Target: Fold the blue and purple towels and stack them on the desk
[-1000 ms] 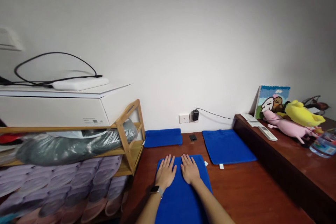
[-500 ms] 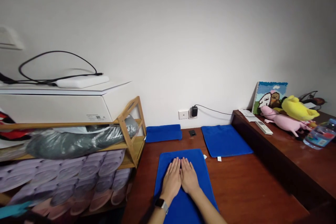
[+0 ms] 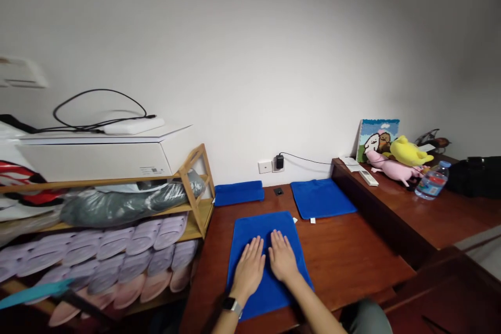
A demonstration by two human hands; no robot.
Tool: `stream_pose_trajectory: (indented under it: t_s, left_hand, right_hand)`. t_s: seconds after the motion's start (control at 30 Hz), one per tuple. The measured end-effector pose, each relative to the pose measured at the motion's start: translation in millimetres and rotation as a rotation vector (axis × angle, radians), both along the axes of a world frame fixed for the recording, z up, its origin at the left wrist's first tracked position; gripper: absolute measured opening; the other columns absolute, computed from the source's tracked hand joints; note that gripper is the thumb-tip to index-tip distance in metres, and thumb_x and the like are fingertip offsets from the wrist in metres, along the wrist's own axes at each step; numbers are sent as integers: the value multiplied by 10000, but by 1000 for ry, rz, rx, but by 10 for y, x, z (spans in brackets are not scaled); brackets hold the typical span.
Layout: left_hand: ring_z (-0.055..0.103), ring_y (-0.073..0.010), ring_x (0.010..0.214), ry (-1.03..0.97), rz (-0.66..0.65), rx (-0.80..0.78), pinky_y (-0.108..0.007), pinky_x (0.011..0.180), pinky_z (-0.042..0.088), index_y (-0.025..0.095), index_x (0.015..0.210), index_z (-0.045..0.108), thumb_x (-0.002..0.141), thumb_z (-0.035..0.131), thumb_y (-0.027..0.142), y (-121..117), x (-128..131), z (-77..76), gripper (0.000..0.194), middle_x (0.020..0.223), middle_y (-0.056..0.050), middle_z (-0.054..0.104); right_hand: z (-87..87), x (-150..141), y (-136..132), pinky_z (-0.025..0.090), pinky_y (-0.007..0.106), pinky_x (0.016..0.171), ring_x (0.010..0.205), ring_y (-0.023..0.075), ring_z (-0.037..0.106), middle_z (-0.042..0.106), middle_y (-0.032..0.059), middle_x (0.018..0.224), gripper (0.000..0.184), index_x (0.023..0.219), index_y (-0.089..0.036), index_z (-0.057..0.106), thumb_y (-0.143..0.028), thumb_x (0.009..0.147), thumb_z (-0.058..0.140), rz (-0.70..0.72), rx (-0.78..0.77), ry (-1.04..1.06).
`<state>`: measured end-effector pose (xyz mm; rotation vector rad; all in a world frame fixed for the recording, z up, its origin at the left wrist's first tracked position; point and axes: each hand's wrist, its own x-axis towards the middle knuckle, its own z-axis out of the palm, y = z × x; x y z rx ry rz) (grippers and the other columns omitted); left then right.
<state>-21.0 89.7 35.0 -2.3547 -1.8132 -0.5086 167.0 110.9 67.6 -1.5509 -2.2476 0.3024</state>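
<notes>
A blue towel lies spread flat on the brown wooden table. Both palms rest on it: my left hand, with a watch at the wrist, on its left half, and my right hand on its right half. The fingers of each hand are stretched out and point away from me, with a strip of towel showing between the hands. Farther back, a folded blue towel sits by the wall on the left. Another blue towel lies flat at the back right, a white tag at its front edge.
On the left stands a wooden rack with slippers, bagged items and a white box. A raised ledge on the right carries a remote, a pink plush toy and a bottle. A black charger is plugged into the wall.
My hands have moved apart from each other on the towel; before, they lay side by side, touching. The camera view has shifted, showing more of the right side.
</notes>
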Motion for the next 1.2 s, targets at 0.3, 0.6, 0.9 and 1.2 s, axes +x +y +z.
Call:
stream_pose_trajectory:
  t_s: [0.3, 0.6, 0.9, 1.2]
  left_hand:
    - [413, -262, 1567, 39, 184, -85, -505, 1297, 357, 183, 1600, 462, 1066, 264, 439, -551, -442, -151, 625, 1677, -102, 450]
    - [415, -239, 1566, 38, 6, -69, -490, 1290, 371, 202, 1615, 417, 1083, 274, 386, -768, 313, -25, 581, 1678, -83, 447]
    - [434, -275, 1557, 18, 188, 58, -536, 1284, 378, 156, 1612, 427, 1071, 271, 426, -1383, -362, -412, 625, 1669, -118, 461]
    - [382, -253, 1584, 10, 61, -95, -480, 1315, 325, 128, 1600, 444, 1074, 271, 388, -821, 416, 297, 612, 1686, -110, 429]
  right_hand:
    - [-57, 580, -469, 183, 495, 1333, 1624, 257, 226, 269, 86, 1725, 617, 1676, -156, 340, -358, 1097, 277, -153, -139, -81]
    - [-62, 94, -901, 196, 446, 1335, 1617, 232, 257, 317, 71, 1711, 590, 1657, -160, 372, -392, 1123, 277, 31, -36, -1]
    - [-257, 964, -1044, 233, 467, 1320, 1611, 262, 273, 275, 98, 1720, 647, 1666, -119, 346, -448, 1112, 289, -199, -98, -114]
    - [29, 205, -900, 204, 456, 1326, 1617, 244, 263, 322, 102, 1717, 605, 1668, -135, 355, -369, 1121, 247, 10, 10, -26]
